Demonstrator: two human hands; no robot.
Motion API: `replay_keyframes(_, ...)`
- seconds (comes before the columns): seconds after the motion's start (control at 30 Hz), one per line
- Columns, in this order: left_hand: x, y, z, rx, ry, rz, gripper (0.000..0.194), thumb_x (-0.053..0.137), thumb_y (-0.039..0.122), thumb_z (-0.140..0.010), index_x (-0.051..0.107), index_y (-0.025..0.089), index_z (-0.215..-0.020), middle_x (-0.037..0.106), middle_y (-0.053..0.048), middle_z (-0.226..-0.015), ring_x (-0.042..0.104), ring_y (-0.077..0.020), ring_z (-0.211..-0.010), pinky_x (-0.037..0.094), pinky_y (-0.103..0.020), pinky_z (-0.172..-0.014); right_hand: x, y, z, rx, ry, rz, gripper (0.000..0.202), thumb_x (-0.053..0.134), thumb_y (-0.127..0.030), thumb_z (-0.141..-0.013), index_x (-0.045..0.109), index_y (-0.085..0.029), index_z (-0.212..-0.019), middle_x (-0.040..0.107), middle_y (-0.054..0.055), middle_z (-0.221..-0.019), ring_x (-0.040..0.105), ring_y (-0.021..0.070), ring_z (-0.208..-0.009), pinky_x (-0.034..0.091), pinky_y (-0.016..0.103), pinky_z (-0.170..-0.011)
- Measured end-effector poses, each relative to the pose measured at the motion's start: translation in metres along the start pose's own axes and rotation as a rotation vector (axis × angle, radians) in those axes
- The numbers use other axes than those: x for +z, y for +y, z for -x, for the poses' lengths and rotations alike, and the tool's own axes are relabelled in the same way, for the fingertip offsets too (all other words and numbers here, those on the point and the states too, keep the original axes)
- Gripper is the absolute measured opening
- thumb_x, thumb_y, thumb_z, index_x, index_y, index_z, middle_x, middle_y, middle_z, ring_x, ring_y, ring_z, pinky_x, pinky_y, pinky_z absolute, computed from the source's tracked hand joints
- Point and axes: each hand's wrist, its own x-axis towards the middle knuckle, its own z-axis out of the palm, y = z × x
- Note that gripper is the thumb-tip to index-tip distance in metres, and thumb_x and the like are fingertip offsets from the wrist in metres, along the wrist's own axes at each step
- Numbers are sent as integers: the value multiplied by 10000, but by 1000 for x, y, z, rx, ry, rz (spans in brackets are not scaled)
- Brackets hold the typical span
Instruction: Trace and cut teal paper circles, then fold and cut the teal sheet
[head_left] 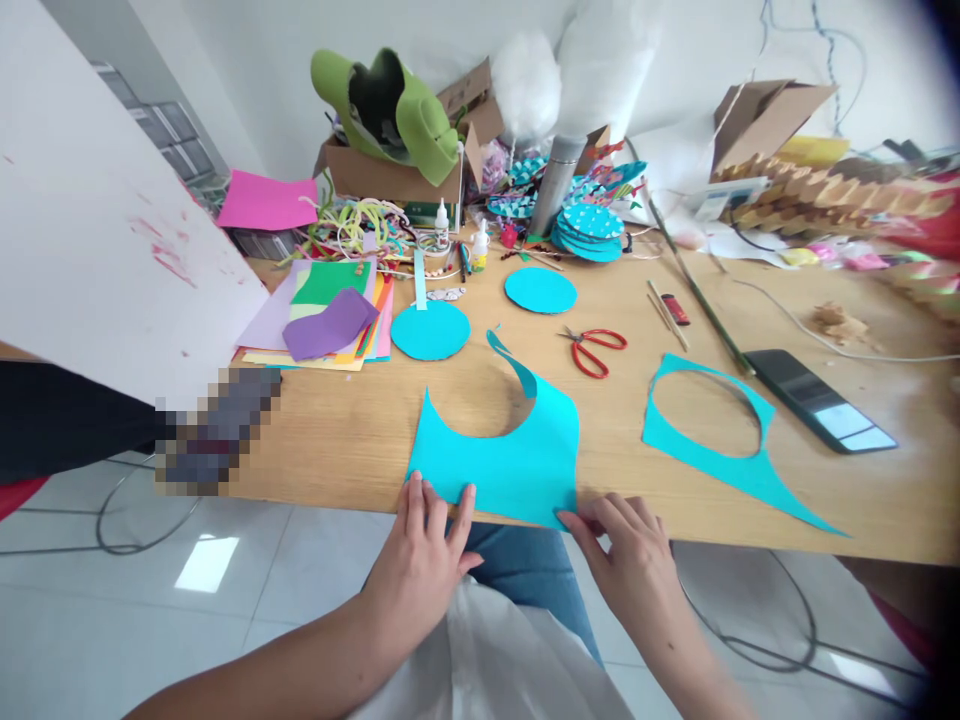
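The blue sheet [495, 465] with a curved cut-out lies at the front edge of the worktop [322, 440]. At its lower left corner, the left hand [424, 540] rests open, fingers spread on it; at its lower right corner, the right hand [626, 540] pinches the sheet between thumb and fingers. Beyond the sheet sit two blue discs [431, 330] and the red-handled scissors [596, 350]; right of it lies a blue offcut [697, 455].

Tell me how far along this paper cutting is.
The near blue circle and far blue circle look already cut out. The left hand and right hand touch a notched blue sheet. What's left is a guess, perhaps more cutting: the sheet has a broad uncut part, and the scissors lie open nearby.
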Motion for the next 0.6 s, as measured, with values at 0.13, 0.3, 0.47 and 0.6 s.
replay_keyframes(0.13, 0, 2, 0, 9, -29, 12, 843, 703, 504, -750, 310, 320, -1473, 622, -159, -1179, 519, -415, -1230, 443, -587, -980, 1, 1, 1, 5, 15, -16, 341, 470, -470, -949, 524, -220, -723, 546, 18, -672, 473, 204, -709, 321, 327, -669)
replay_keyframes(0.3, 3, 8, -1, -13, 4, 24, 1008, 781, 463, -673, 173, 450, -1476, 593, -138, -1188, 530, -444, -1207, 448, -638, -943, 3, 1, 2, 17, 14, -15, 308, 492, -441, -944, 522, -223, -729, 554, 21, -685, 475, 209, -730, 335, 332, -688)
replay_keyframes(0.47, 6, 11, -4, -8, 62, 16, 1044, 813, 406, -650, 168, 469, -1469, 577, -129, -1142, 556, -470, -1164, 465, -653, -914, 2, -2, 3, 34, 43, -16, 323, 501, -453, -937, 509, -220, -714, 554, 21, -678, 472, 209, -722, 339, 336, -695)
replay_keyframes(0.6, 7, 10, -3, 6, 67, 4, 1022, 802, 387, -673, 173, 447, -1476, 571, -135, -1137, 558, -469, -1162, 462, -652, -924, 2, -2, 2, 65, 66, -36, 319, 503, -446, -938, 518, -221, -712, 568, 26, -680, 481, 210, -728, 342, 336, -692)
